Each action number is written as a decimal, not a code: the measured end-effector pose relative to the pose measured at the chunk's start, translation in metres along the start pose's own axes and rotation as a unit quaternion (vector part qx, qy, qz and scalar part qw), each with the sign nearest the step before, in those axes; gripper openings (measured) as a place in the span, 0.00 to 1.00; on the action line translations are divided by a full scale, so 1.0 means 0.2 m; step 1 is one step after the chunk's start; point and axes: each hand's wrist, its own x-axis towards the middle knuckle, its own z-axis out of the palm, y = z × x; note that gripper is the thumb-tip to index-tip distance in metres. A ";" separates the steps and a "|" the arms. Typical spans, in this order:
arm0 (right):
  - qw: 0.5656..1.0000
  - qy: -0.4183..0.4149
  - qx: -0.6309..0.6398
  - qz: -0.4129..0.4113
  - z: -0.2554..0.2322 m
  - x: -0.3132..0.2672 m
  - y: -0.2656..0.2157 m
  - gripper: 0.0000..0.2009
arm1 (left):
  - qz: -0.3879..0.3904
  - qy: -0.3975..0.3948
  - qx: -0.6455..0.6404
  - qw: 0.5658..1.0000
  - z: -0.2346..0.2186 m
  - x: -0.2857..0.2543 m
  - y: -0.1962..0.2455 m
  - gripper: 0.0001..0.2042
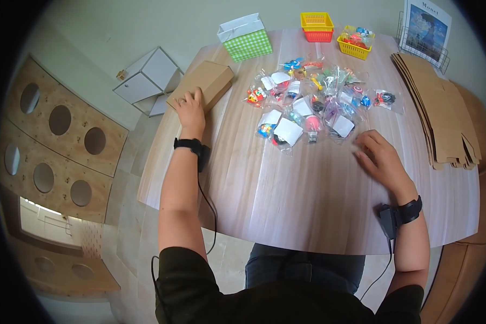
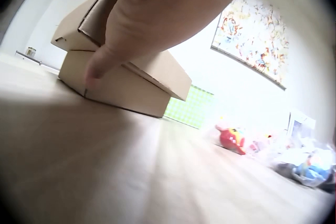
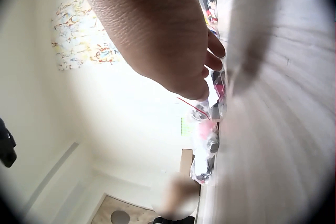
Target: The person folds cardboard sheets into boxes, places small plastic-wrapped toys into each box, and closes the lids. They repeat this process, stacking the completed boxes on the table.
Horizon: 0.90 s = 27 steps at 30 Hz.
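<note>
Here, left hand (image 1: 191, 112) grips cardboard box (image 1: 213, 74); right hand (image 1: 383, 161) loosely open; basket (image 1: 353, 50) holds packets (image 1: 357, 37).

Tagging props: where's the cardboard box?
Head view: the cardboard box is at left on the table, under the left hand, near the green checked bag.

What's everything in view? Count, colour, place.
table: 1, wood-grain, centre
bagged small items: many, mixed, mid-table
cardboard box: 1, brown, table's left
checked bag: 1, green-white, far edge
stacked baskets: 2, yellow on red, far edge
filled basket: 1, yellow, beside them
flattened cardboard: count unclear, brown, table's right
Monet print: 1, blue-white, far right rack
cabinet: 1, white, left
painting: 1, multicoloured, wall
holed panels: several, wood-brown, left
seat: 1, brown, right
wrist cameras: 2, black, wrists
left hand: 1, on box
right hand: 1, near items
</note>
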 end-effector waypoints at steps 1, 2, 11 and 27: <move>1.000 -0.003 0.007 0.008 0.00 0.00 0.01 0.09 | 0.006 0.001 -0.010 1.000 0.05 0.04 -0.01 0.31; 1.000 -0.005 0.013 0.016 0.01 0.00 0.01 0.09 | 0.012 0.001 -0.020 1.000 0.10 0.08 -0.02 0.30; 0.998 -0.007 0.040 0.049 0.02 0.02 0.03 0.09 | -0.006 0.026 -0.111 0.993 0.33 0.32 -0.05 0.27; 0.992 0.054 -0.114 0.022 -0.06 0.00 0.22 0.10 | -0.006 -0.154 -0.175 0.972 0.24 0.50 -0.02 0.41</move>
